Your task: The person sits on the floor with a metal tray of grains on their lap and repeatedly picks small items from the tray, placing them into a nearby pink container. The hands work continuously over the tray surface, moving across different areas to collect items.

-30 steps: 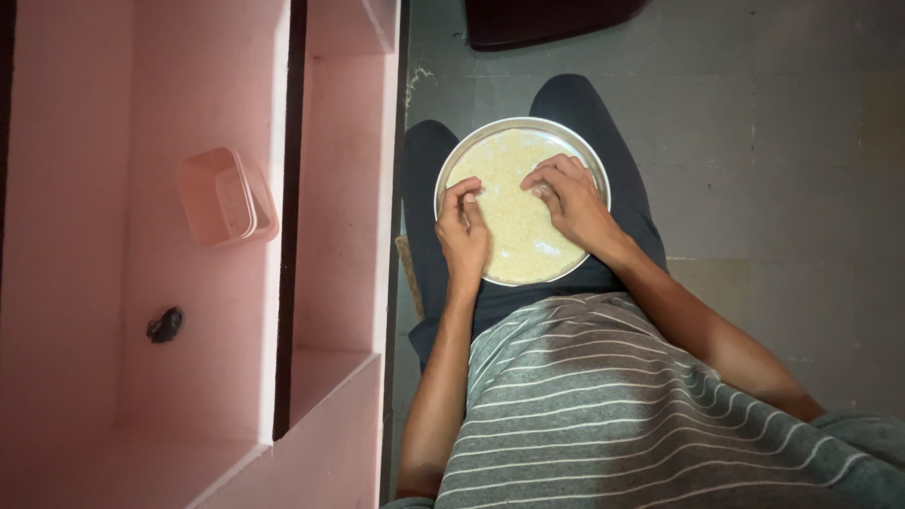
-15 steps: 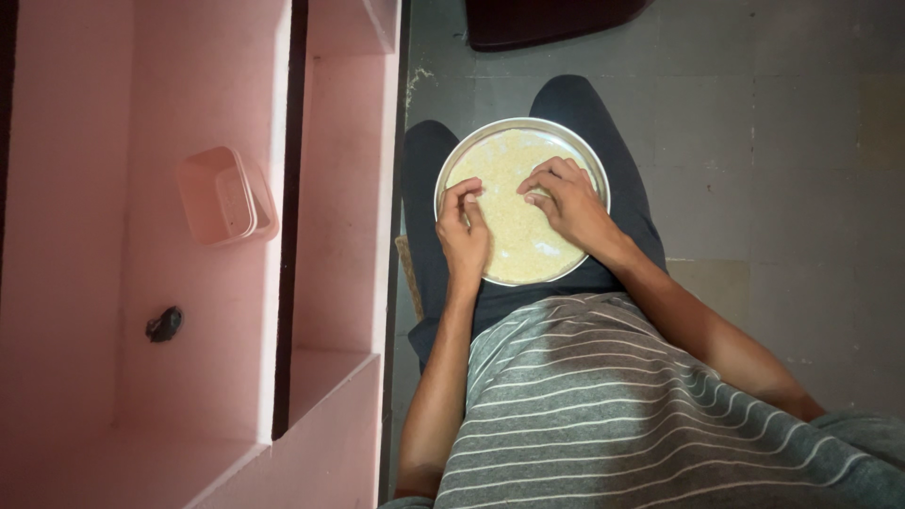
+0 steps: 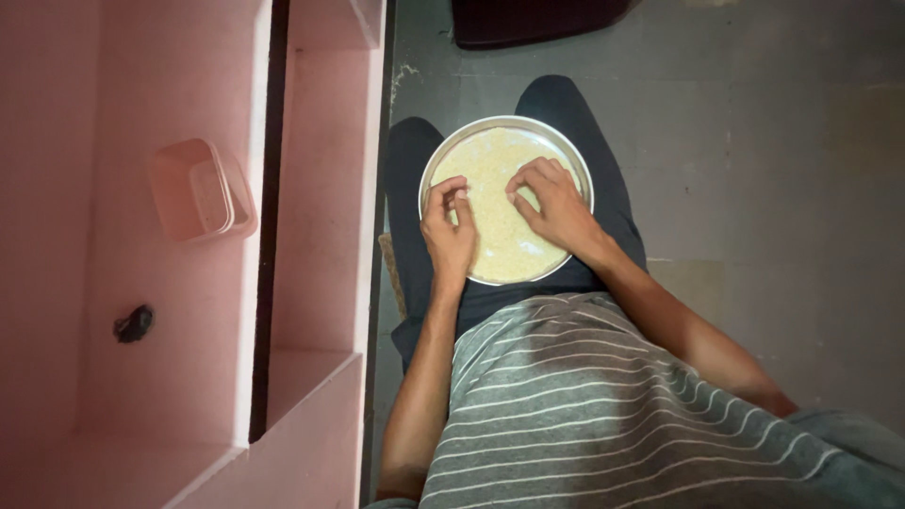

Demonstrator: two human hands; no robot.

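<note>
Both hands rest in the grain-filled plate.

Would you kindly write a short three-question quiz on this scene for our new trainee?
1. True or false: the plate rests on the person's lap.
2. Which hand lies nearer the pink shelf: the left hand or the right hand?
3. What lies on the pink surface, below the pink container in the picture?
A) a spoon
B) a small dark thing
C) a cup

Key
1. True; it sits on the dark trousers, and both hands touch the pale grains in it.
2. The left hand.
3. B; too small to tell what it is.
</note>
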